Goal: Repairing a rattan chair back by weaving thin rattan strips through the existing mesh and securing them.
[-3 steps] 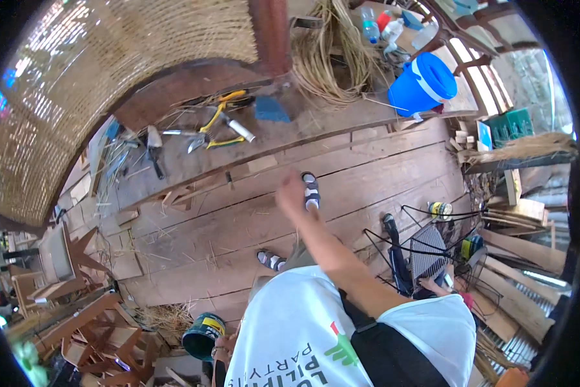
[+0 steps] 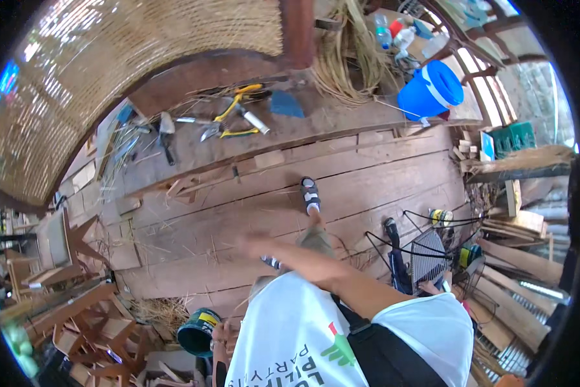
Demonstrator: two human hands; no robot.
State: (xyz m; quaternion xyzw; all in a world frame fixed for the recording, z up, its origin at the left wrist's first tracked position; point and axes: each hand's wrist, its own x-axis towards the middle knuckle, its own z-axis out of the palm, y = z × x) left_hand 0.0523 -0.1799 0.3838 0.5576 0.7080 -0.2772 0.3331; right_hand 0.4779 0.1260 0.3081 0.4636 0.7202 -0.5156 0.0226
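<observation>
Printed matter borne by clothing and containers.
Dark capital lettering (image 2: 296, 369), in larger and smaller lines, is borne at six o'clock by a white shirt (image 2: 274, 316); beside it a green emblem (image 2: 339, 352) with a red mark (image 2: 332, 328) is printed. A yellow label (image 2: 208, 318) is carried at seven o'clock by a dark green bucket (image 2: 192, 340); its print is too small to be read.
</observation>
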